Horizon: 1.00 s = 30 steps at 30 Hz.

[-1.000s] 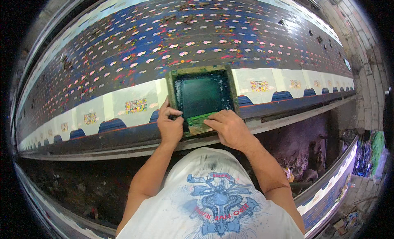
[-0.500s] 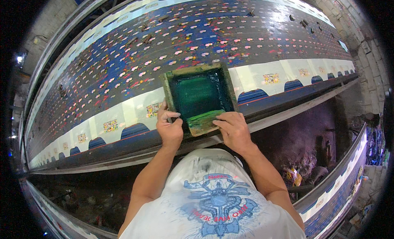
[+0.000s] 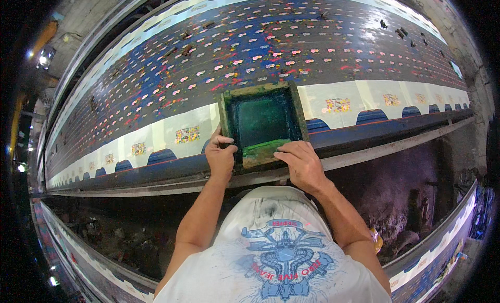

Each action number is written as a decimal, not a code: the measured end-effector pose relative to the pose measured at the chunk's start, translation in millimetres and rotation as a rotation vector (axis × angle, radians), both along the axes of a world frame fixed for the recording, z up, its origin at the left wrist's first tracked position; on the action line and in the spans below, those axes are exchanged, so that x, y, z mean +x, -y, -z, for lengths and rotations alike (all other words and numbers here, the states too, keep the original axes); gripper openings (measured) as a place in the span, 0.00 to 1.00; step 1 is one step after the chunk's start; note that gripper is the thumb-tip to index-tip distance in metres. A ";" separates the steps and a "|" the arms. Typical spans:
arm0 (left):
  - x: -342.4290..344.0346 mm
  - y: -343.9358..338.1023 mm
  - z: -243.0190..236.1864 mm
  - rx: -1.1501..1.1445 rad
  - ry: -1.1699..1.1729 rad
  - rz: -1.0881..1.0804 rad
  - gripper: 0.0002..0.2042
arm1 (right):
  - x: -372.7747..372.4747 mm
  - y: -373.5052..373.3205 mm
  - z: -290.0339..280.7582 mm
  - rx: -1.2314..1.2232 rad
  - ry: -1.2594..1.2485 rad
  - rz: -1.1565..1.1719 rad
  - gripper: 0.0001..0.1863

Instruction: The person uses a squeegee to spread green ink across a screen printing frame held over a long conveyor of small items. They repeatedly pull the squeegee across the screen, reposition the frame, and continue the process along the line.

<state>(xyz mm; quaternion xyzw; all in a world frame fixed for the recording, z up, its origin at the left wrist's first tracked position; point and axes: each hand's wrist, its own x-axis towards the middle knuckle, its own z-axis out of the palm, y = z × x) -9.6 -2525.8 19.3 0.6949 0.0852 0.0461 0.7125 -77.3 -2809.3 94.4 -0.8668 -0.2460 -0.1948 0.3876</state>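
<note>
A square wooden screen-printing frame (image 3: 226, 108) with a dark green inside sits over the white cloth's near strip. At its near end lies a green-stained wooden strip (image 3: 263, 152). My left hand (image 3: 221, 154) is closed around the frame's near left corner, thumb bent against the side. At the near right corner my right hand (image 3: 302, 165) is closed too, its fingertips by the strip's right end. The fingers' undersides are hidden. Whether the frame touches the cloth, I cannot tell.
The white cloth (image 3: 156, 139) carries colourful printed patches along the long table (image 3: 208, 63), whose dark top is dotted with small coloured marks. Several small dark pieces (image 3: 401, 33) lie on the far side. A metal rail (image 3: 359, 156) edges the near side. Another printed table (image 3: 442, 251) stands at lower right.
The frame has moved slightly right along the cloth and sits straighter, with both hands still on it. The gap to the left patch has widened, and that to the right one has narrowed.
</note>
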 end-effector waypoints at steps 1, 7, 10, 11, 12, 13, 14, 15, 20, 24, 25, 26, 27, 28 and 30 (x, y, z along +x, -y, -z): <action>0.0 -1.1 1.5 0.001 -0.020 -0.009 0.12 | 1.0 0.6 -0.7 0.001 0.002 -0.010 0.16; 0.6 1.9 -2.9 0.010 -0.095 -0.022 0.13 | 7.6 2.1 -9.1 -0.019 0.015 -0.036 0.17; 0.7 2.5 -1.1 -0.027 -0.116 -0.026 0.13 | 11.2 3.8 -12.2 -0.082 0.009 -0.061 0.19; 1.1 3.2 -0.6 -0.038 -0.121 -0.022 0.13 | 12.4 4.5 -13.5 -0.111 0.005 -0.073 0.20; 0.9 1.3 -1.0 -0.043 -0.125 -0.020 0.13 | 13.5 2.8 -15.2 -0.139 0.008 -0.077 0.20; 0.9 0.8 1.8 -0.043 -0.083 -0.016 0.12 | 14.6 0.9 -17.8 -0.168 0.010 -0.081 0.20; 1.0 1.5 6.6 -0.043 -0.042 -0.013 0.12 | 16.0 -1.2 -20.5 -0.196 0.013 -0.085 0.20; 1.0 4.0 5.3 -0.042 -0.002 -0.007 0.12 | 17.5 -5.4 -23.2 -0.236 0.016 -0.083 0.20; -0.3 6.5 1.0 0.058 -0.017 -0.020 0.11 | 27.2 -22.2 -25.9 -0.484 -0.098 -0.133 0.16; 1.3 4.2 15.3 0.108 0.028 -0.012 0.09 | 59.0 -15.6 -55.7 -0.597 -0.300 -0.241 0.17; 1.5 3.4 17.8 0.108 0.036 -0.004 0.09 | 72.7 -12.3 -58.0 -0.612 -0.344 -0.265 0.18; 1.5 3.1 20.4 0.108 0.044 0.003 0.09 | 85.6 -10.6 -60.1 -0.627 -0.388 -0.290 0.19; 2.2 3.2 21.6 0.108 0.052 0.012 0.09 | 96.3 -10.8 -61.6 -0.575 -0.399 -0.294 0.16; 2.4 3.9 18.4 0.103 0.035 0.011 0.09 | 107.7 -11.7 -60.9 -0.561 -0.400 -0.279 0.16; 2.1 6.2 13.3 0.090 -0.003 0.012 0.10 | 131.0 -13.4 -55.1 -0.532 -0.404 -0.247 0.16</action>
